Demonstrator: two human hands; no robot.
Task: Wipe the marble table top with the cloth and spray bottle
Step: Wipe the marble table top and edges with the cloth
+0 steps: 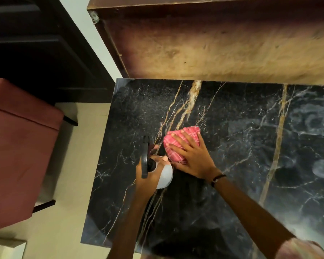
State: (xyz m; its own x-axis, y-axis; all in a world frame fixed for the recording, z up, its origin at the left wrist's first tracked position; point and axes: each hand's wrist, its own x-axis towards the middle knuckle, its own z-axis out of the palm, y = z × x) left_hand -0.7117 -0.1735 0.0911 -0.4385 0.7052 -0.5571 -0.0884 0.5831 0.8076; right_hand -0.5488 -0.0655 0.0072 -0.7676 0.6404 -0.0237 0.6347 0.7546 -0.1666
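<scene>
The black marble table top (232, 146) with gold and white veins fills the middle and right of the view. My right hand (193, 156) lies flat, fingers spread, pressing a bunched pink checked cloth (183, 135) onto the marble near the table's left part. Just left of it, my left hand (148, 176) grips a white spray bottle (166, 177) with a black trigger head (146, 157), held above the table with the nozzle pointing away from me. Fine droplets speckle the marble beyond the nozzle. Pale swirled wipe marks show on the far right.
A worn brown wooden panel (223, 43) stands along the table's far edge. A red upholstered seat (17, 143) with dark legs sits on the beige floor (79, 165) to the left. Dark cabinetry (36, 53) is at the upper left.
</scene>
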